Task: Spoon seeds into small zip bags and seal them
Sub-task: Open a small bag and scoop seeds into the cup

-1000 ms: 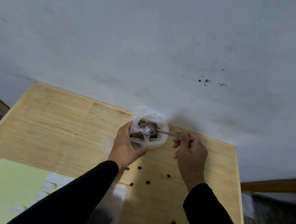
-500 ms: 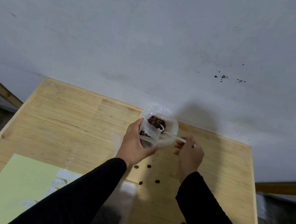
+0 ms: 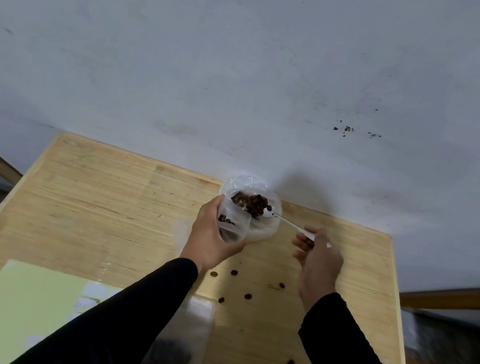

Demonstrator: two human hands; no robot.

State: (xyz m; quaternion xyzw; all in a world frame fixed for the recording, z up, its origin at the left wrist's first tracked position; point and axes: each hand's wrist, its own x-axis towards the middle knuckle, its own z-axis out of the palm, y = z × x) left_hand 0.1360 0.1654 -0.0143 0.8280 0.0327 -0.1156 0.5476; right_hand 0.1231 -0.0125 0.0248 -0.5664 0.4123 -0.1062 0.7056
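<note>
A clear plastic bowl (image 3: 268, 230) is sitting at the far edge of the wooden desk (image 3: 102, 207), close to the grey wall (image 3: 252, 58), and it is holding a heap of dark brown seeds (image 3: 253, 202). Just in front of the bowl, the left hand (image 3: 211, 234) is wrapping its grip around a small zip bag (image 3: 233, 228), holding it upright with its mouth gaping; a few seeds are lying inside it near the thumb. The right hand (image 3: 319, 257) is pinching the handle of a metal spoon (image 3: 286, 220), whose tip is reaching into the bowl at the edge of the seed heap. Both sleeves are black.

Loose seeds (image 3: 248, 296) are lying scattered on the desk between the forearms, and one more is sitting nearer the right elbow. A pale green sheet (image 3: 24, 305) is lying at the near left, with a flat clear plastic bag (image 3: 190, 331) beside it, partly under the left arm.

Compared with half a second ago, the spoon is sitting a little further out along the bowl's right side and the right hand is lying slightly more to the right, while the left hand is keeping the same hold on the bag. A second ago the spoon's bowl was over the bag's mouth.
</note>
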